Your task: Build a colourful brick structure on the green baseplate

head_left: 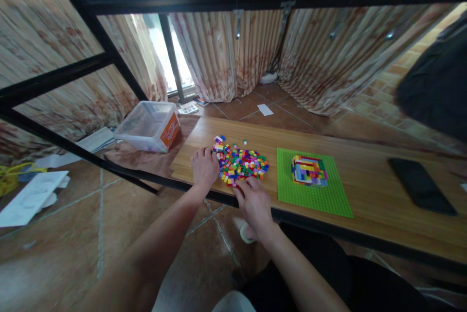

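A heap of small coloured toy bricks (242, 162) lies spread on the wooden tabletop. At its left side rests my left hand (204, 168), fingers curled down and touching the outer bricks; anything under the fingertips is hidden. My right hand (254, 201) is at the heap's near edge, thumb and forefinger close together by a pink brick. Whether that brick is between them is too small to tell. To the right, a green baseplate (335, 190) carries a squarish, layered structure of multicoloured bricks (309, 171); neither hand touches it.
A black phone (421, 185) lies at the table's right. Beyond the left end stands a clear plastic box (140, 127) with an orange label. A black metal frame (219, 1) crosses above the far side, before striped curtains (207, 54). Dark clothing (438, 74) shows at far right.
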Tool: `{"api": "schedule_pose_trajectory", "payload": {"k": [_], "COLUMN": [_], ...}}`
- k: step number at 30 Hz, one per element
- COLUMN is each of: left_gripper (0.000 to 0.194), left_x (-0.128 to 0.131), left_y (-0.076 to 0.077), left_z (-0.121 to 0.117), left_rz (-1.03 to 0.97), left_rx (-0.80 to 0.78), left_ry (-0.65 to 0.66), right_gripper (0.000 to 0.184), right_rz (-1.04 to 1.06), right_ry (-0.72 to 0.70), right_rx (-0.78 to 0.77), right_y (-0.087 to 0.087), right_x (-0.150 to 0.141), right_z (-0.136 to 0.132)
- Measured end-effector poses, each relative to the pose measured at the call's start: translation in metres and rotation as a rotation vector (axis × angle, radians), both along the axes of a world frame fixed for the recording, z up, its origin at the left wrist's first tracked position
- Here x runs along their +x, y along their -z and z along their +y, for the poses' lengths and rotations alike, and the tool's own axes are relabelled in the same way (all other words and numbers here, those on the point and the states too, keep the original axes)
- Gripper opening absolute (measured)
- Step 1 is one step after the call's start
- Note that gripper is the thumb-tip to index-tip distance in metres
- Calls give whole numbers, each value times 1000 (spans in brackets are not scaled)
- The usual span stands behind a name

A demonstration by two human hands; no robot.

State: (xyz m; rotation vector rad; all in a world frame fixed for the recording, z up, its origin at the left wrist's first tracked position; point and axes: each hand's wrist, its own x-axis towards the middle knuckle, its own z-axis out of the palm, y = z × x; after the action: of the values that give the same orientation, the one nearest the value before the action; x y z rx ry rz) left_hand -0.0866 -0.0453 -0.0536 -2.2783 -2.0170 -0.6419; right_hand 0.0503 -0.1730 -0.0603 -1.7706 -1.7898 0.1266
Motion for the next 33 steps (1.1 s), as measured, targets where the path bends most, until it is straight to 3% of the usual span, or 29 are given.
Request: {"api": "schedule_pose_trajectory", "payload": {"k": [6, 10, 17, 23, 33], "left_gripper": [39, 38, 36, 35, 37], "left_x": [1, 0, 0, 0, 1], "left_y": [1, 1, -1, 3, -2], "left_z": [0, 0, 0, 2, 0], "left_rz": [-25, -14, -29, -38, -43], "left_rx": [-7, 13, -1, 18, -7], "left_ry": [-17, -11, -5, -8, -8], "right_gripper": [26, 29, 34, 34, 36], "right_rz": [-13, 129, 483, 600, 616], "right_ry": [5, 26, 184, 197, 301], "right_rx": [-4, 35, 14, 31, 68], "right_y": [6, 3, -8, -13, 5], "right_x": [5, 17, 40, 48, 63], "right_z": [7, 11, 23, 25, 28]}}
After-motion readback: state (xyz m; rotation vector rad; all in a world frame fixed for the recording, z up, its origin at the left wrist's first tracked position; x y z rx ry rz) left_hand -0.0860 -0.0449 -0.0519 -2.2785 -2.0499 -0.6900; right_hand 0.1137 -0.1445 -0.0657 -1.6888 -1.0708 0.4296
